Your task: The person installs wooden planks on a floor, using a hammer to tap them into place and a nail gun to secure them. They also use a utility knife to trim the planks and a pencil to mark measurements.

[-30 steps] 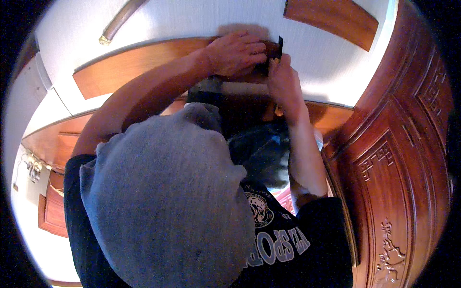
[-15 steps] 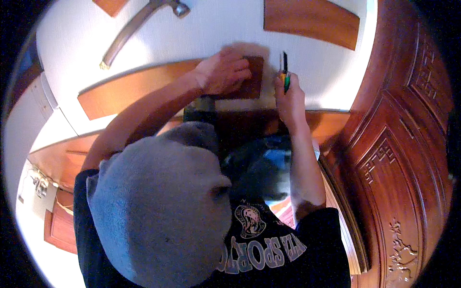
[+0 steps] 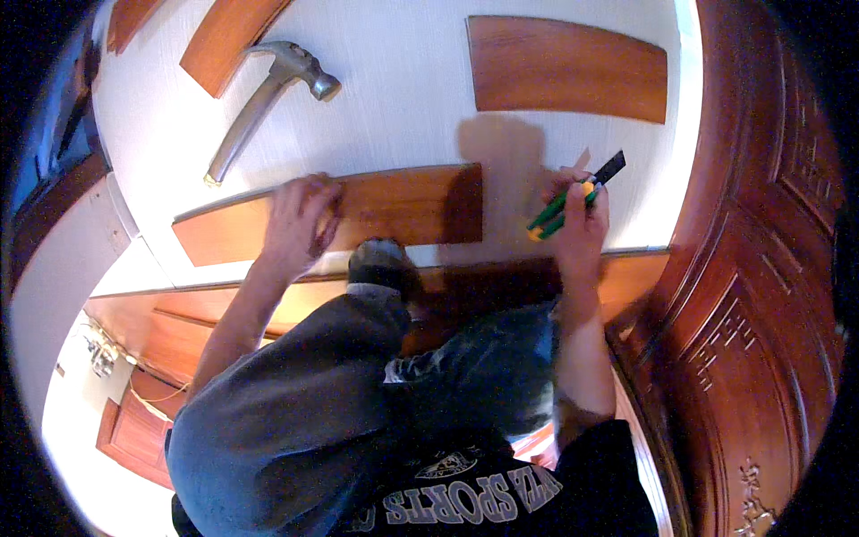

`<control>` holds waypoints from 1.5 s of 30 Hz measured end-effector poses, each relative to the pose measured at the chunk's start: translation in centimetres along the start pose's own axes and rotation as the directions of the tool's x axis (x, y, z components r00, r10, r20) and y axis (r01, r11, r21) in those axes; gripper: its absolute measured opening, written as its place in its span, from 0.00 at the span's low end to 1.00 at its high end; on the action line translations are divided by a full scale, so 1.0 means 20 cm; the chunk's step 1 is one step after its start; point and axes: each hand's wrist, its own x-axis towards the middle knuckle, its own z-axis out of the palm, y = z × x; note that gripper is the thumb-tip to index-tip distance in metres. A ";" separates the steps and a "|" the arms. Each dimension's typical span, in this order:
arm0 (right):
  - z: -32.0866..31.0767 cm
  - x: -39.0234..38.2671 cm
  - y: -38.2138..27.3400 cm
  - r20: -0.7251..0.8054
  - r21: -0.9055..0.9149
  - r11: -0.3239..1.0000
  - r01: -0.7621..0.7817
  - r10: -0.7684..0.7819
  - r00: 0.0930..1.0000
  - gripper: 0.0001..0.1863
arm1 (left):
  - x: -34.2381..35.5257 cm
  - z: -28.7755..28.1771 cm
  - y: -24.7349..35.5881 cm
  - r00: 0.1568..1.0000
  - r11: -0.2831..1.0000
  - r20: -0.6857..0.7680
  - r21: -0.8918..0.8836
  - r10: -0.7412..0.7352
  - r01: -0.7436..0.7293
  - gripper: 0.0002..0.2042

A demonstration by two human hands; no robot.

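A reddish-brown wooden plank (image 3: 407,208) lies lengthwise in front of me on a white surface (image 3: 394,116). My left hand (image 3: 300,224) rests on its left half, fingers bent loosely over the far edge and the thumb apart. To the right of the plank, my right hand (image 3: 583,219) is closed around a utility knife (image 3: 559,210) with a green and yellow handle. The dark blade is out and points up and to the right, away from the wood. Part of the handle is hidden by the fingers.
Beyond the plank lies a claw hammer (image 3: 259,112), its head against another wooden piece (image 3: 224,45). A further board (image 3: 568,67) is at the far right. A carved dark wooden panel (image 3: 743,268) borders the right side. The toe of a dark shoe (image 3: 376,253) is at the plank's near edge.
My left hand has moved left along the plank, away from its right end. My right hand has shifted right, and the knife has turned from upright to slanting. The view has shifted too.
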 end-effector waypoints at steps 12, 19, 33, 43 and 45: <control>-0.79 -0.43 0.27 -0.265 -0.694 0.713 -0.096 -0.130 0.955 0.19 | -0.42 -0.03 -0.24 0.975 0.948 0.138 0.292 -0.175 0.129 0.65; -1.13 -0.73 0.98 -0.450 -0.455 0.769 -0.450 0.238 0.861 0.21 | -0.26 0.01 -0.09 0.974 0.945 0.181 0.319 -0.140 0.077 0.64; -0.54 -1.14 -0.11 -0.075 -0.907 0.415 0.073 -0.328 0.942 0.14 | 0.40 0.18 1.20 0.982 0.938 0.111 0.297 0.153 -0.180 0.54; -0.58 -1.02 -0.02 -0.041 -0.876 0.479 0.063 -0.204 0.978 0.14 | 0.59 0.37 1.37 0.972 0.909 0.116 0.346 0.206 -0.234 0.55; -0.55 -1.01 0.00 -0.044 -0.888 0.456 0.061 -0.215 0.976 0.14 | 0.60 0.38 1.38 0.969 0.902 0.125 0.358 0.211 -0.243 0.54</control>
